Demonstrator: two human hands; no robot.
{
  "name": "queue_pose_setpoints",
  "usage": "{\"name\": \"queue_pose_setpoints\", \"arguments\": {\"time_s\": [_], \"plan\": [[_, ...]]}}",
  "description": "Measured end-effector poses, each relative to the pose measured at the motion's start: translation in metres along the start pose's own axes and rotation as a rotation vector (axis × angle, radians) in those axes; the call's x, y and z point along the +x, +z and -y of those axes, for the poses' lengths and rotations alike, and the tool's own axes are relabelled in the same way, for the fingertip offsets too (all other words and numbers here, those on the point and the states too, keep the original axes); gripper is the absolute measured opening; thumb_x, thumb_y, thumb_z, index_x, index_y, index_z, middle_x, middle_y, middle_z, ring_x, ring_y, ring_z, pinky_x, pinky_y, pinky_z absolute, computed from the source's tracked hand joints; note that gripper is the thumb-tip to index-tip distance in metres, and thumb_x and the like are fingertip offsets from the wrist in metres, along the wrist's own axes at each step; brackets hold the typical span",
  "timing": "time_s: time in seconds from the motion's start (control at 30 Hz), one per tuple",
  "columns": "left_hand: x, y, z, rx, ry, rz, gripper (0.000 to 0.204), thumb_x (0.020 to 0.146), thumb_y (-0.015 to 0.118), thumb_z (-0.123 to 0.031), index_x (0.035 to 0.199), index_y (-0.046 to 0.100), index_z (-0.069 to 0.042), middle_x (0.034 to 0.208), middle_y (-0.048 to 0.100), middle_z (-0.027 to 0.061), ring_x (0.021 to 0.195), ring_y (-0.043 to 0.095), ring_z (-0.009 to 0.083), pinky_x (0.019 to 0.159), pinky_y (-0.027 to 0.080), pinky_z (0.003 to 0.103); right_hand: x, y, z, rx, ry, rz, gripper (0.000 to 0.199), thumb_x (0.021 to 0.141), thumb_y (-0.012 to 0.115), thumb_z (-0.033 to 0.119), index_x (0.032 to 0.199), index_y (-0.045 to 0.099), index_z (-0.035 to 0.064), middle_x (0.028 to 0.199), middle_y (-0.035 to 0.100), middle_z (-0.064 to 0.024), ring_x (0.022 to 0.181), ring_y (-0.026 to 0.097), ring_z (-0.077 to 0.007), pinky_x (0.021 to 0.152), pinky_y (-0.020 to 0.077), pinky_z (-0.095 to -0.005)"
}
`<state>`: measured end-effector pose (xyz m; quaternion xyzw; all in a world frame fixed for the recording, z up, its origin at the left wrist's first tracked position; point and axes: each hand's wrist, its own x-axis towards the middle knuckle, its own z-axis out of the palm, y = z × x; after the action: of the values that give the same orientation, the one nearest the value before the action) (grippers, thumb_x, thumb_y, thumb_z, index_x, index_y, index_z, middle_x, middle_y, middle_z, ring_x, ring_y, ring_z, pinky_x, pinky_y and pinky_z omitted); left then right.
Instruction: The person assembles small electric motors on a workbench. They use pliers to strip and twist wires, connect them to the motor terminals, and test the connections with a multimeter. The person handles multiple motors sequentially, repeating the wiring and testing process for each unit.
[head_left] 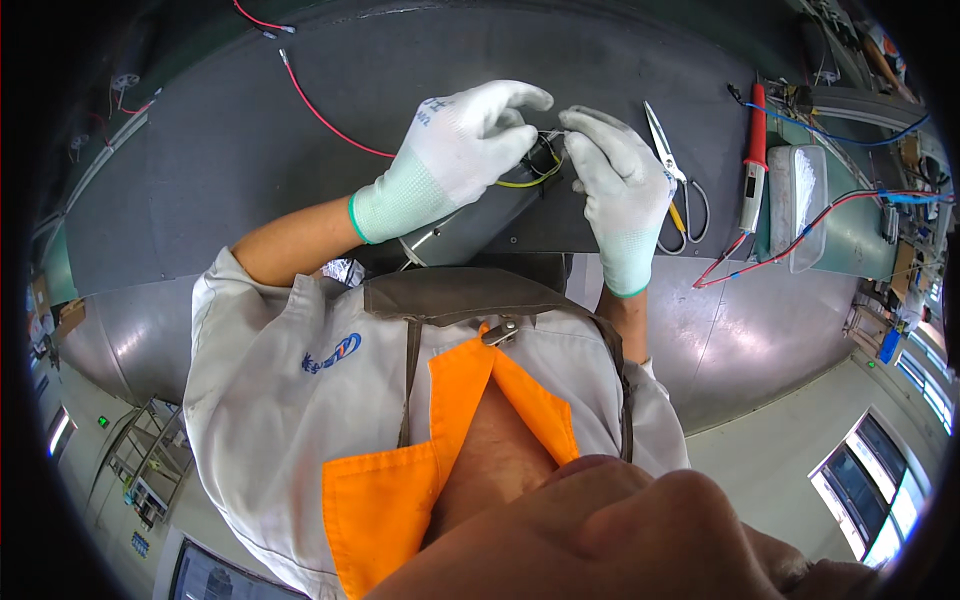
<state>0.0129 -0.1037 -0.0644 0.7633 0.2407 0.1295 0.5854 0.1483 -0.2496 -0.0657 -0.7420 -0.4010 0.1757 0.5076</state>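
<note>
My left hand, in a white knit glove, is beside a small bunch of wires. Its index finger arches clear of the thumb while the other fingers curl in, and whatever they grip is hidden. Facing it, my gloved right hand has its fingertips pinched at a thin wire end. Below and between both hands, a yellow-green wire loops out of a dark grey cylindrical housing, which lies slanted near the table's front edge. A red wire with a metal terminal runs out from behind my left hand.
Scissors with grey and yellow handles lie right of my right hand. Farther right are a red-handled tool with a cord and a clear plastic box. Red and blue cables cross the right edge of the dark tabletop.
</note>
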Motion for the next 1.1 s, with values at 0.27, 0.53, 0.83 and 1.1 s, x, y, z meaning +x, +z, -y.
{"name": "queue_pose_setpoints", "arguments": {"time_s": [0.27,0.53,0.83,1.1], "plan": [[-0.009,0.007,0.005,-0.055,-0.052,-0.089,0.031,0.098,0.065,-0.005,0.129,0.066,-0.004,0.101,0.07,0.0015,0.081,0.061,0.0023,0.073,0.052,0.022,0.025,-0.001,-0.064,0.361,0.134,-0.174,0.012,0.092,0.066,-0.001,0.095,0.075,-0.0072,0.104,0.075,-0.0133,0.074,0.069,-0.0116,0.06,0.0529,-0.021],[-0.001,0.005,0.016,0.337,0.285,-0.113,0.012,0.093,0.071,-0.012,0.096,0.072,-0.001,0.085,0.071,0.0117,0.075,0.07,0.0203,0.069,0.054,0.03,0.037,0.013,-0.069,0.327,0.24,-0.187,0.014,0.093,0.064,0.001,0.098,0.074,-0.0065,0.094,0.074,-0.0123,0.076,0.071,-0.0146,0.057,0.0522,-0.0227],[0.003,0.001,0.024,0.727,0.612,0.03,0.014,0.09,0.071,-0.019,0.099,0.066,-0.01,0.073,0.065,0.0069,0.067,0.068,0.0241,0.055,0.051,0.037,0.032,0.008,-0.021,1.121,0.359,0.05,0.032,0.105,0.053,0.02,0.108,0.069,-0.0069,0.078,0.064,-0.0103,0.061,0.062,-0.0166,0.046,0.0412,-0.0243],[0.025,-0.032,0.014,1.121,0.98,0.364,0.029,0.083,0.064,-0.023,0.108,0.061,-0.008,0.07,0.059,-0.0003,0.058,0.064,0.0179,0.051,0.048,0.035,0.011,-0.006,0.003,0.796,0.349,0.103,0.021,0.1,0.059,0.008,0.101,0.07,-0.0097,0.058,0.043,0.0033,0.047,0.032,-0.004,0.043,0.0249,-0.0222]]}}
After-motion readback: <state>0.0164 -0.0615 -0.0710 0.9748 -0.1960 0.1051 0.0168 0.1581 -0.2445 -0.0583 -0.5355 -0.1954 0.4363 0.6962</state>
